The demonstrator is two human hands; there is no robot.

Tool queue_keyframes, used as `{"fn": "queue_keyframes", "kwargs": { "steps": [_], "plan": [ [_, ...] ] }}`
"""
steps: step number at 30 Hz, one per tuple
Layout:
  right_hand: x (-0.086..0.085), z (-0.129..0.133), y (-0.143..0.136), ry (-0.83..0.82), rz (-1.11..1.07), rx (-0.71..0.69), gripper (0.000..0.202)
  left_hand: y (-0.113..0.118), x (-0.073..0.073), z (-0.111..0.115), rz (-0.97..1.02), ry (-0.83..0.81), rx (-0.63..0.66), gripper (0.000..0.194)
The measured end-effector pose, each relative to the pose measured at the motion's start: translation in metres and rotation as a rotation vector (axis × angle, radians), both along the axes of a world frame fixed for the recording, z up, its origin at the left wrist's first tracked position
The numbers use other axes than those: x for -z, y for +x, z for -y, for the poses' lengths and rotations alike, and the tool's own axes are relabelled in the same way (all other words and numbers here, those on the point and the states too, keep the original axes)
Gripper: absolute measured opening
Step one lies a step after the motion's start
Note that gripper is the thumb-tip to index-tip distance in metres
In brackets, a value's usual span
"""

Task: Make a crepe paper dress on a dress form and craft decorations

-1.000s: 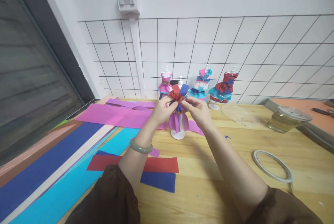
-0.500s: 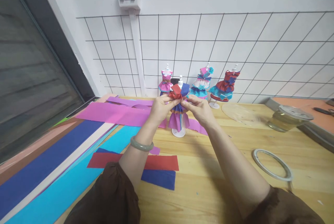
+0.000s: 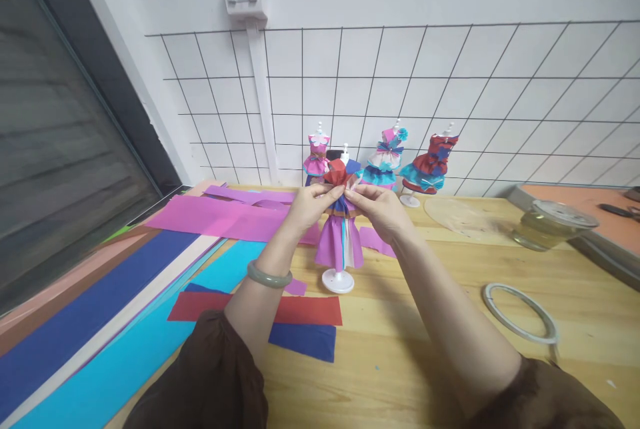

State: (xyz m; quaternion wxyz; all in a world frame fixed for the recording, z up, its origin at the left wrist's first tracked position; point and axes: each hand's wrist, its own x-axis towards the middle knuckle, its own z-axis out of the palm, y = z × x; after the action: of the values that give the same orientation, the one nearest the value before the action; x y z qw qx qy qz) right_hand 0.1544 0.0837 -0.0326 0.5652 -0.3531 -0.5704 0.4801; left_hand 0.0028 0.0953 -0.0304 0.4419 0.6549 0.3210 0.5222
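A miniature dress-form mannequin in a crepe-paper dress (image 3: 333,242) is between my hands, its round white base (image 3: 337,280) below the pink skirt. The bodice is red and blue, with a pleated blue and brown band at the waist. My left hand (image 3: 315,207) is closed, thumb and forefinger pinching the front of the dress at the waist. From the other side, my right hand (image 3: 376,209) pinches the same spot, fingertips almost meeting the left ones. What exactly lies between the fingertips is hidden. A red paper strip (image 3: 310,311) lies over a blue paper strip (image 3: 307,341) near my left forearm.
Behind stand more dressed mannequins: a pink one (image 3: 317,155), a pink, white and blue one (image 3: 385,159), and a red one (image 3: 437,161). Long paper sheets (image 3: 150,322) cover the left side. A tape roll (image 3: 520,313), a clear lidded cup (image 3: 553,223) and an orange-lined tray (image 3: 580,205) are at right.
The mannequin's base and skirt have swung toward me and now show lower, with the skirt more spread. Both hands stay pinched at the waist, nearly in place.
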Motion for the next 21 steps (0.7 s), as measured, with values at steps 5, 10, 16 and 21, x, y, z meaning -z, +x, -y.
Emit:
{"fn": "queue_keyframes", "kwargs": {
  "steps": [5,10,16,21],
  "plan": [
    [-0.0012,-0.0003,0.0009,-0.057,-0.006,-0.02,0.025,-0.0013,0.0016,-0.0009,-0.019,0.017,-0.008,0.032],
    [-0.0038,0.0025,0.0003,-0.056,-0.005,-0.052,0.023,-0.0023,-0.0009,0.0016,-0.034,-0.009,0.005,0.031],
    [-0.0072,0.0064,-0.0004,-0.037,0.008,-0.049,0.022,-0.0028,-0.0044,0.004,0.019,-0.055,0.053,0.03],
    [-0.0057,0.0047,0.0006,-0.036,0.008,-0.053,0.021,-0.0029,-0.0042,0.0042,0.004,-0.055,0.025,0.029]
  ]
}}
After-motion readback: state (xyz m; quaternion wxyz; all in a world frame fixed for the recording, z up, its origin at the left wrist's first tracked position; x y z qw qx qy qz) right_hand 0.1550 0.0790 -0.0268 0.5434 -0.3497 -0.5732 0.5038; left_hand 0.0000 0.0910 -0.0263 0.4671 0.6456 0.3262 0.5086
